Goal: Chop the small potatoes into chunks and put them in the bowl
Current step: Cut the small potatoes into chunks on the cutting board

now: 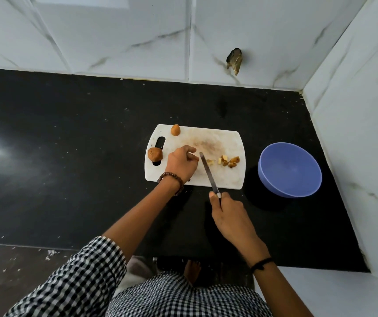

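The right hand [226,216] was clamped round the dark handle of a slim, straight steel knife [207,172], thumb up near the blade's base, probably for control. The knife's tip slanted down to the board beside the left hand [181,162]. That hand arched over the board with its fingers curled under, and I could not tell whether they pinned a piece.

Just right of the blade lay pale, brown-skinned potato chunks [228,161], gathered on the bowl side, likely to shorten the transfer. Two whole potatoes waited clear of the cutting: a rounded brown potato [154,154] at the left edge by the handle slot and an egg-shaped brown potato [175,129] at the far edge.

The white plastic cutting board [217,138], round-cornered and stained brownish, sat on a glossy speckled black stone counter [69,133]. A smooth, round lilac-blue plastic bowl [293,170] stood just right of the board and held nothing.
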